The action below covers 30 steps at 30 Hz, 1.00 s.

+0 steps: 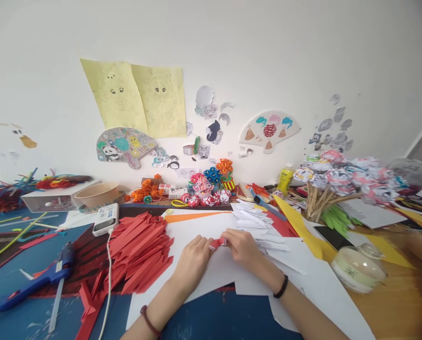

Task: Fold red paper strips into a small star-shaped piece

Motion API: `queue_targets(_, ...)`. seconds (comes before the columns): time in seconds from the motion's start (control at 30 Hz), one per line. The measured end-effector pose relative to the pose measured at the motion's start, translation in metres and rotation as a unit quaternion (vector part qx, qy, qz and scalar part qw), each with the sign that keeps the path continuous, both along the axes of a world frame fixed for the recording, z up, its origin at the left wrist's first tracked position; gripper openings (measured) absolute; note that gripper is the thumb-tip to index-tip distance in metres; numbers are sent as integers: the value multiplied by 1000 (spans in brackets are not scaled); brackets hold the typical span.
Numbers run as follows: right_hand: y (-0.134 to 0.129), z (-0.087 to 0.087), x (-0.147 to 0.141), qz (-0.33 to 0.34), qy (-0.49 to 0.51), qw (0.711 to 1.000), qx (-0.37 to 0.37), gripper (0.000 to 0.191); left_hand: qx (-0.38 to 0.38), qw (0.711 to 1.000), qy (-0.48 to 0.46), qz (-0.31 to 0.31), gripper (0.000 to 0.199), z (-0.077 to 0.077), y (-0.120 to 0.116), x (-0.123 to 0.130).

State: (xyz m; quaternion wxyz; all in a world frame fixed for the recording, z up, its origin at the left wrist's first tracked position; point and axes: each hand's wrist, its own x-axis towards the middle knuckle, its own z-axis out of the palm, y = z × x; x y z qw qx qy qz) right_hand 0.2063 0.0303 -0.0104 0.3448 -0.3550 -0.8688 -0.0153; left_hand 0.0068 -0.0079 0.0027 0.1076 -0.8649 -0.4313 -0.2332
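Between my two hands is a small folded red and white paper piece (pixel 218 243), held over white sheets of paper (pixel 211 278). My left hand (pixel 193 257) pinches its left end, and my right hand (pixel 244 248) pinches the right end. The fingers of both hands are closed and partly hide the piece. Left of my left hand lies a big heap of red paper strips (pixel 140 250). White paper strips (pixel 255 222) spread out behind and beside my right hand.
A blue glue gun (pixel 60 267) and a white charger (pixel 105 219) with a cable lie at left. At right are a glass jar (pixel 359 267), a phone (pixel 333 237) and a bunch of paper flowers (pixel 341 174). Another person's blurred arm (pixel 419 255) shows at the right edge.
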Motion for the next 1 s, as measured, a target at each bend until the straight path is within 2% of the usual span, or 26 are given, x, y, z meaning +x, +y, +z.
queue_targets(0.2, -1, 1, -2, 1, 2, 1000, 12, 17, 13, 999, 11, 48, 13, -1, 2, 0)
queue_targets(0.43, 0, 4, -2, 12, 32, 999, 5, 20, 4, 998, -42, 43, 18, -1, 1, 1)
queue_targets(0.57, -1, 6, -3, 34, 44, 998, -10, 25, 42, 997, -24, 59, 19, -3, 3, 0)
queue_targets(0.77, -2, 5, -4, 46, 73, 996, -38, 18, 69, 994, -19, 82, 24, -6, 3, 1)
queue_targets(0.93, -3, 7, -7, 59, 72, 995, -33, 38, 90, 991, -38, 87, 26, -8, 1, 2)
queue_targets(1.0, -3, 8, -6, 57, 66, 996, -34, 32, 96, 991, -35, 89, 26, -8, 1, 2)
